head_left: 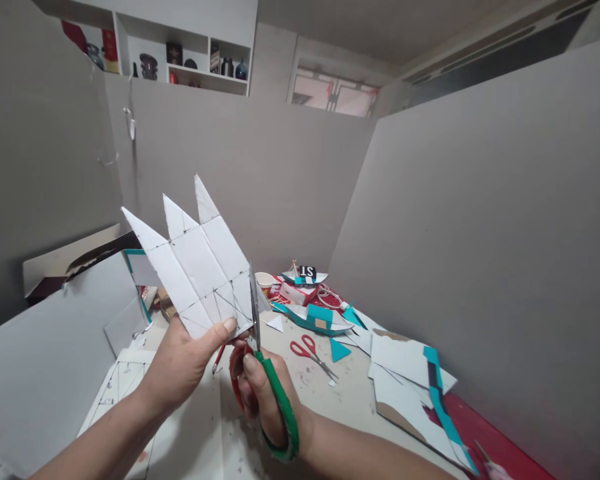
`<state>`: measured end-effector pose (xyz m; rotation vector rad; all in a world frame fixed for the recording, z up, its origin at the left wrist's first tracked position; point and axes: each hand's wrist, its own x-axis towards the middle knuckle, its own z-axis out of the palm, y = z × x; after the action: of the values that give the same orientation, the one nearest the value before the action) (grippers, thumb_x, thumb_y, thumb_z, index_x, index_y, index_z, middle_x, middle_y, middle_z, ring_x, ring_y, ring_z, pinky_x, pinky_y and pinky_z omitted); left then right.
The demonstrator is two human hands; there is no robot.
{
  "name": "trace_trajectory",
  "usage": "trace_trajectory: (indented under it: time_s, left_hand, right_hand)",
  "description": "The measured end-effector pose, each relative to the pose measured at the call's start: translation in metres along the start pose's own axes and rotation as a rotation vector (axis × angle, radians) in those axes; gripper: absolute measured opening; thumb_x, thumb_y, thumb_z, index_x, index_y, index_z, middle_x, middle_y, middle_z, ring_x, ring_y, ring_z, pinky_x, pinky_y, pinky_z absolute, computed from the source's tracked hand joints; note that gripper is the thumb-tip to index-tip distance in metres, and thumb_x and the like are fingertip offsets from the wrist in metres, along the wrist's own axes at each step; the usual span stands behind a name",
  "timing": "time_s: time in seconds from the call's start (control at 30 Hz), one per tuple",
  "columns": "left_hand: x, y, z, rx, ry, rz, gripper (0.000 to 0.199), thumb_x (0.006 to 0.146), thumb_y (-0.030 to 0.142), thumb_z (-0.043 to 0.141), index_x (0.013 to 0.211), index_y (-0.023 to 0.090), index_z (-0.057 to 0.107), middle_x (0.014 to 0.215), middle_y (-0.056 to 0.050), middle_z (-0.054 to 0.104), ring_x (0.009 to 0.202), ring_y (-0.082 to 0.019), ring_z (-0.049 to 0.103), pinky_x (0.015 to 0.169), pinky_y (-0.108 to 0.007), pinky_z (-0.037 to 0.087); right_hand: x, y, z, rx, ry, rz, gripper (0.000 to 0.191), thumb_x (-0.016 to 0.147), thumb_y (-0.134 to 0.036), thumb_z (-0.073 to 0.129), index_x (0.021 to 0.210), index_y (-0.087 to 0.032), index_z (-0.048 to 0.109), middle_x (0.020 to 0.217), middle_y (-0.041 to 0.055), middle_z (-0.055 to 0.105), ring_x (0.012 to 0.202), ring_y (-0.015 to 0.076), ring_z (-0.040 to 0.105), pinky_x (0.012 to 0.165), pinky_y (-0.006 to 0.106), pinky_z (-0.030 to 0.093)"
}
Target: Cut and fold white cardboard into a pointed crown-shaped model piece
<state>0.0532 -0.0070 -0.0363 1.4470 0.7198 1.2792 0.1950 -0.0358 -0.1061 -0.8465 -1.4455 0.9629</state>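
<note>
"From your remote seat, what did the hands have?"

"The left hand (183, 367) pinched the white card (200, 257), thumb flat near its lower corner, the other fingers mostly hidden behind. The right hand (275, 387) grasped the green-and-red scissors (255, 303), thumb through the green loop, fingers curled around the red."

"And where was the card?"

"Raised over the table (300, 397), tilted, the blades at its right edge. I couldn't tell whether they bit in or only lay alongside."

"What worried you?"

"The left thumb. It sat near the blades, so I judged that a slipping card could have brought skin to steel. With the hold only at the bottom, the far end could have swung under a hard squeeze and pulled a cut off its line."

"And the stuff itself?"

"Stiff and matt, creased into long strips, with three sharp peaks and dark hand-drawn lines. Those slim tips looked easy to bend. Below lay red-handled scissors (323, 364) beside a flat teal triangle (339, 350); beyond them, a boat-shaped piece (300, 316) with tapered ends."
</note>
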Motion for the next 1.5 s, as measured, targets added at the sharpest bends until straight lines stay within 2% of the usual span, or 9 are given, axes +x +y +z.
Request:
trace_trajectory:
  time_s: [0.23,0.47,0.67,0.73,0.87,0.97,1.1,1.3,1.5]
  left_hand:
    - [0.001,0.0,0.001,-0.084,0.018,-0.01,0.039,0.076,0.032,0.074,0.112,0.017,0.07,0.11,-0.013,0.073,0.111,-0.033,0.063,0.093,-0.045,0.051]
    - [0.002,0.002,-0.001,-0.189,-0.007,-0.06,0.048,0.077,0.034,0.074,0.12,0.016,0.067,0.112,-0.012,0.073,0.112,-0.032,0.063,0.101,-0.045,0.046]
    - [0.007,0.006,-0.003,-0.218,0.089,-0.017,0.056,0.076,0.032,0.077,0.127,0.015,0.062,0.114,-0.012,0.072,0.116,-0.03,0.061,0.104,-0.041,0.044]
    - [0.009,0.01,-0.005,-0.224,0.105,0.001,0.058,0.075,0.031,0.077,0.128,0.015,0.06,0.114,-0.012,0.072,0.112,-0.029,0.063,0.099,-0.039,0.048]
    - [0.01,0.022,-0.009,-0.245,0.14,0.071,0.059,0.074,0.031,0.078,0.128,0.016,0.06,0.111,-0.01,0.072,0.097,-0.027,0.068,0.077,-0.033,0.056]
    - [0.011,0.029,-0.014,-0.253,0.168,0.123,0.054,0.074,0.029,0.078,0.125,0.017,0.062,0.107,-0.008,0.073,0.089,-0.023,0.068,0.069,-0.03,0.056]
    - [0.012,0.032,-0.02,-0.249,0.183,0.123,0.04,0.075,0.028,0.077,0.111,0.012,0.069,0.091,-0.008,0.074,0.076,-0.021,0.067,0.064,-0.028,0.054]
    - [0.012,0.036,-0.025,-0.298,0.211,0.178,0.048,0.074,0.018,0.076,0.12,0.016,0.065,0.101,-0.006,0.074,0.095,-0.023,0.068,0.083,-0.03,0.055]
    - [0.012,0.039,-0.029,-0.293,0.244,0.185,0.046,0.073,0.018,0.077,0.118,0.016,0.067,0.104,-0.008,0.074,0.1,-0.027,0.068,0.086,-0.034,0.055]
  right_hand:
    - [0.002,-0.001,-0.001,0.006,-0.044,0.0,0.055,0.091,-0.064,0.043,0.062,-0.019,0.052,0.047,-0.0014,0.042,0.047,0.0119,0.04,0.045,0.025,0.031]
    - [0.004,0.001,-0.007,-0.038,-0.078,-0.022,0.048,0.091,-0.063,0.045,0.071,-0.02,0.052,0.046,-0.0035,0.041,0.047,0.0124,0.041,0.046,0.025,0.033]
    - [0.008,0.003,-0.009,-0.06,-0.148,-0.073,0.044,0.093,-0.06,0.043,0.079,-0.019,0.05,0.054,-0.0037,0.042,0.052,0.0125,0.042,0.051,0.025,0.038]
    - [0.008,0.002,-0.008,-0.058,-0.177,-0.091,0.046,0.092,-0.062,0.042,0.079,-0.019,0.051,0.056,-0.0031,0.043,0.054,0.0131,0.043,0.052,0.025,0.039]
    - [0.006,0.002,-0.007,-0.093,-0.215,-0.082,0.044,0.091,-0.063,0.043,0.085,-0.02,0.051,0.064,-0.0016,0.042,0.059,0.0145,0.041,0.053,0.026,0.038]
    - [0.005,0.003,-0.006,-0.133,-0.22,-0.089,0.043,0.09,-0.062,0.045,0.087,-0.019,0.052,0.068,-0.0004,0.043,0.062,0.0148,0.039,0.055,0.026,0.036]
    - [0.005,0.004,-0.004,-0.12,-0.223,-0.098,0.045,0.089,-0.064,0.046,0.088,-0.019,0.052,0.072,0.0004,0.046,0.064,0.015,0.04,0.059,0.027,0.037]
    - [0.003,0.002,-0.003,-0.158,-0.216,-0.131,0.046,0.089,-0.063,0.044,0.089,-0.018,0.056,0.069,0.0011,0.048,0.064,0.0164,0.042,0.063,0.03,0.041]
    - [0.004,0.004,-0.004,-0.176,-0.2,-0.147,0.045,0.087,-0.063,0.049,0.086,-0.019,0.058,0.063,-0.0005,0.045,0.06,0.0164,0.041,0.061,0.03,0.04]
